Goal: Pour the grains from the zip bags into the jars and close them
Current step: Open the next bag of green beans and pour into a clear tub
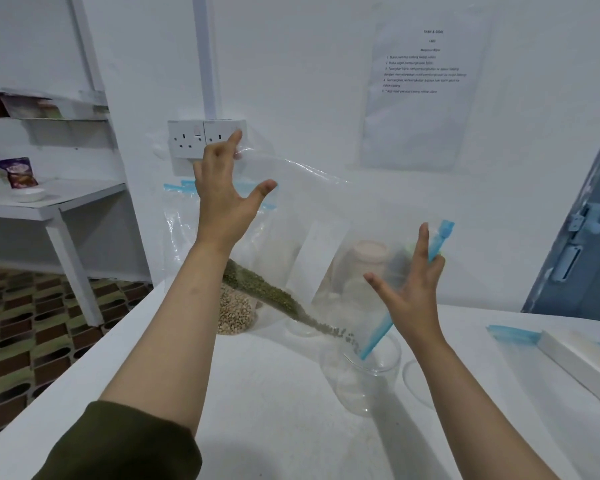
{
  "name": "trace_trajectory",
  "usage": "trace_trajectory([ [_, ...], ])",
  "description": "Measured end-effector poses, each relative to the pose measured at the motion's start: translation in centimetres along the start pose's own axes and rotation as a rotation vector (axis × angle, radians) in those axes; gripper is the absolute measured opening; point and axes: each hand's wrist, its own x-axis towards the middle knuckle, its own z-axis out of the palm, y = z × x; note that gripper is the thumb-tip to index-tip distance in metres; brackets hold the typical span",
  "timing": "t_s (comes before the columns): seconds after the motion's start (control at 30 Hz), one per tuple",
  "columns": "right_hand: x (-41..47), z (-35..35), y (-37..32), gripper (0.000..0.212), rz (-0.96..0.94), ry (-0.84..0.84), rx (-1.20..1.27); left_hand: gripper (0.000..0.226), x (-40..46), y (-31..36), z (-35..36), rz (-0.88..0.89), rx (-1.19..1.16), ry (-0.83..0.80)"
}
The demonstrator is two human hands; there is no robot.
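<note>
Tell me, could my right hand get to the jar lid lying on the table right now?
Probably not right now: the right hand holds the zip bag mouth over the open jar. The lid lies unobstructed just beside that jar.

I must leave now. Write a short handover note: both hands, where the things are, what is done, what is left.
Left hand pinches the raised bottom corner of the zip bag. Right hand holds its blue zip mouth at the open jar. Green grains are sliding toward the jar, which looks almost empty. A lid lies beside it. Left: finish pouring, close the jar, then the bag of pale grains.
</note>
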Motion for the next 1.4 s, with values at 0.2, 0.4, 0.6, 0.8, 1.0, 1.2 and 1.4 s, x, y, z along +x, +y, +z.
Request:
trace_trajectory([
  [0.2,-1.0,-0.6,0.2,0.111,0.001,-0.019,-0.003,0.076,0.0,0.6,0.0,0.021,-0.010,-0.013],
  [0.4,-1.3,-0.9,0.1,0.111,0.047,-0.019,-0.009,0.076,0.3,1.4,-0.1,0.044,-0.007,-0.029],
  [0.6,-1.7,-1.3,0.2,0.109,0.074,-0.020,-0.015,0.077,0.5,2.4,0.0,0.076,0.003,-0.044],
  [0.8,-2.1,-1.7,0.2,0.108,0.085,-0.016,-0.011,0.078,1.0,3.0,0.1,0.107,-0.007,-0.039],
  [1.0,-2.2,-1.9,0.6,0.107,0.081,-0.015,-0.035,0.079,1.1,3.3,0.3,0.123,0.014,-0.037],
  [1.2,-2.2,-1.8,0.9,0.106,0.066,-0.004,-0.035,0.080,1.1,3.4,0.5,0.132,0.026,-0.039],
  [1.4,-2.2,-1.8,1.3,0.106,0.057,0.003,-0.034,0.078,1.2,3.6,0.6,0.145,0.030,-0.037],
])
